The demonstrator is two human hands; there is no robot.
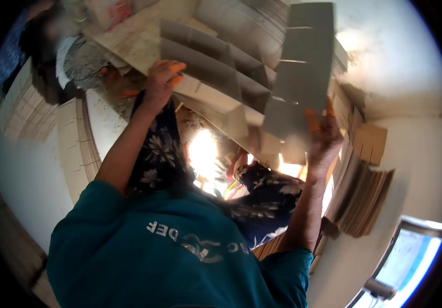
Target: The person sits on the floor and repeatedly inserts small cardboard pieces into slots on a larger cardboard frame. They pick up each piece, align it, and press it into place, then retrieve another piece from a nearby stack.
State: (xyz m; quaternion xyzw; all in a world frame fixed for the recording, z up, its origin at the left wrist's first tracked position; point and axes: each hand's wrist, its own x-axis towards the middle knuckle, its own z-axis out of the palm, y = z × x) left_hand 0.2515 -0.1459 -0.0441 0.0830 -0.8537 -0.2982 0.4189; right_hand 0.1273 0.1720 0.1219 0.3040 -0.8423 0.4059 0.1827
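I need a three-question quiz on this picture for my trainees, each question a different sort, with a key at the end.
1. True or false: The right hand holds a flat grey cardboard strip with slots.
2. Multiple choice: In the picture, where is the grey cardboard divider grid relative to that strip?
a) To its left
b) To its right
c) Hidden behind it
3. Fill in the blank: The right hand and the left hand both wear ____ coverings on some fingers.

Key: 1. True; 2. a; 3. orange

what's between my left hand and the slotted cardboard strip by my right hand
The cardboard divider grid lies between the left hand and the slotted strip, in the head view.
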